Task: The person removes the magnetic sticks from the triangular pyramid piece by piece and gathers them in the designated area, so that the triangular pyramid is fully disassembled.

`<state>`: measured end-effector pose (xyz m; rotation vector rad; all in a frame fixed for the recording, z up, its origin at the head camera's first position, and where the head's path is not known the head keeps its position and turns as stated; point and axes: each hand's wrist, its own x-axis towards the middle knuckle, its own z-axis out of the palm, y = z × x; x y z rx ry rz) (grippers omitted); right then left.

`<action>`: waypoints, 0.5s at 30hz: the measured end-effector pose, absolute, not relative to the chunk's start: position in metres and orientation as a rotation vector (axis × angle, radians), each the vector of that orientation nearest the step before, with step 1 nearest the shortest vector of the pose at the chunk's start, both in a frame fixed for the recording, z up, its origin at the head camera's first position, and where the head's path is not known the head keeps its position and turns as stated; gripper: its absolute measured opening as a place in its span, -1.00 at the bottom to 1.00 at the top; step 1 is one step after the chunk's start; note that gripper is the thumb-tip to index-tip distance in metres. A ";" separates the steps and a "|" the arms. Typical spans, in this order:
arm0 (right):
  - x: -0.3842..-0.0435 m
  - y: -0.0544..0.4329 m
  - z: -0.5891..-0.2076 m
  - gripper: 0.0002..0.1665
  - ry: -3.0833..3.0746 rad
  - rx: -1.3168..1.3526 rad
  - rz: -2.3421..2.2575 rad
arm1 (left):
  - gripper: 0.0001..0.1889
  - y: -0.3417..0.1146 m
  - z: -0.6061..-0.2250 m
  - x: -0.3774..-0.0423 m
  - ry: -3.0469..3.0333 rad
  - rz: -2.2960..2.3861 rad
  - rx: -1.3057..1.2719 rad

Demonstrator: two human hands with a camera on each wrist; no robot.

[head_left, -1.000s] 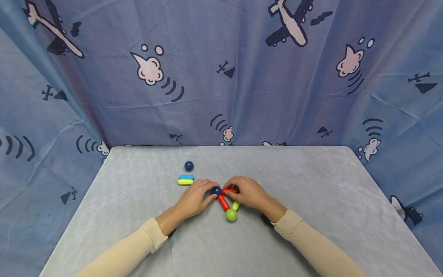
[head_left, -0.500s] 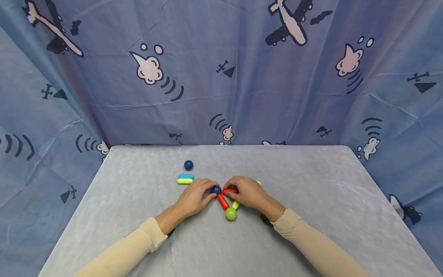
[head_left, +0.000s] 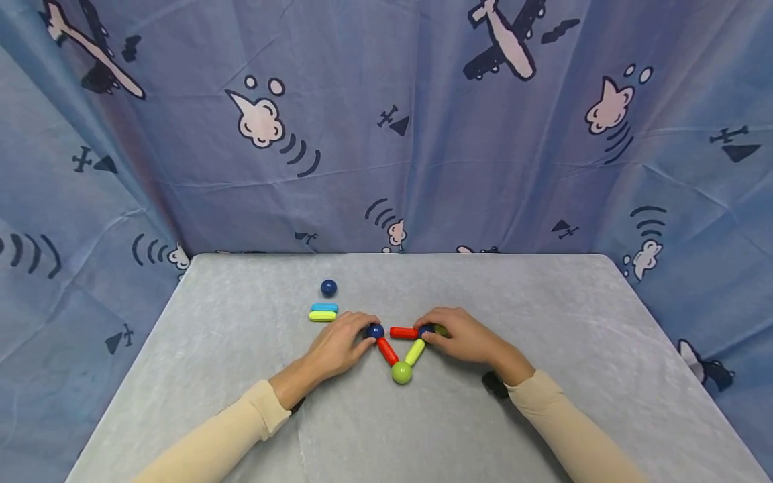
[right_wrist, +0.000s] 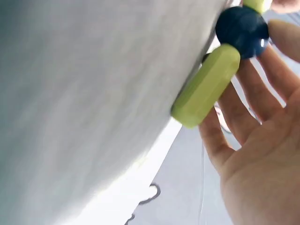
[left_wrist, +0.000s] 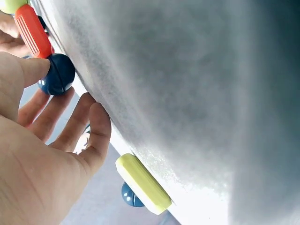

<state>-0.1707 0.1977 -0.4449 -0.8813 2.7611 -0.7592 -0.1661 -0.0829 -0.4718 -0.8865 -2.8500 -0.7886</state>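
My left hand (head_left: 339,345) pinches a dark blue ball (head_left: 375,331) between thumb and fingers. From that ball a red rod (head_left: 388,351) slants down to a light green ball (head_left: 402,372). A yellow-green rod (head_left: 415,352) runs from there up to a second blue ball (head_left: 427,331), which my right hand (head_left: 461,335) pinches. Another red rod (head_left: 403,333) lies across the top, its right end at the second blue ball and a small gap at its left. In the right wrist view, one more yellow-green rod (right_wrist: 206,86) juts from the blue ball, beneath the fingers.
Beyond my left hand lie a light blue rod (head_left: 325,307) and a yellow rod (head_left: 323,316), side by side. A loose blue ball (head_left: 329,288) sits behind them. The grey-covered table (head_left: 513,288) ends at a blue patterned curtain (head_left: 338,168).
My right hand has let go of the upper red rod and moved right, onto the second blue ball, which now shows. The left hand stays on its ball.
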 end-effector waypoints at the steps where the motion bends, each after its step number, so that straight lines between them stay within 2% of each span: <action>1: -0.170 0.201 -0.445 -0.71 2.752 -0.884 -0.761 | -0.65 -0.083 -0.471 -0.166 -2.853 -0.789 -0.886; 7: -0.162 0.213 -0.445 -0.63 2.760 -0.831 -0.742 | -0.67 -0.086 -0.468 -0.164 -2.888 -0.807 -0.886; 15: -0.148 0.223 -0.440 -0.64 2.849 -0.665 -0.768 | -0.67 -0.095 -0.456 -0.150 -2.928 -0.683 -0.860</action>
